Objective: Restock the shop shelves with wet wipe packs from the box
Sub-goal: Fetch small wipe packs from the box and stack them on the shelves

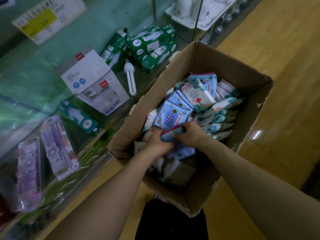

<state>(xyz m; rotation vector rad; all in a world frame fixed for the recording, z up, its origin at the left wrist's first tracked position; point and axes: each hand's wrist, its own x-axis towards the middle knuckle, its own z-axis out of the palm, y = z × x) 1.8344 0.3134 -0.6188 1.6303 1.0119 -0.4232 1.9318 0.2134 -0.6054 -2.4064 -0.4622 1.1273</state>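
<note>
Both hands are reaching down into an open cardboard box point(216, 66) that is standing on a yellow wooden surface point(285, 66). The box is holding a loose heap of wet wipe packs point(221, 118): soft, flat pouches, some pale blue, some white with teal leaf prints and small red crosses. Many are standing on edge along the right side.

A blue pack point(173, 115) is lying uppermost near the middle. It is glossy, with large white lettering, small round yellow badges and a red strip along its near edge. The right hand point(191, 134) is curling its fingers over that near edge and gripping it. The left hand point(155, 144) is closing its fingers round the pouches just beside it. Blur makes it hard to say whether it is holding the same pack or the one beneath.

To the left of the box, a glass shelf point(34, 75) is carrying a white LED lamp carton point(93, 84), green bulb cartons point(152, 44), a loose white bulb point(130, 78) and purple pen packs point(57, 146).
</note>
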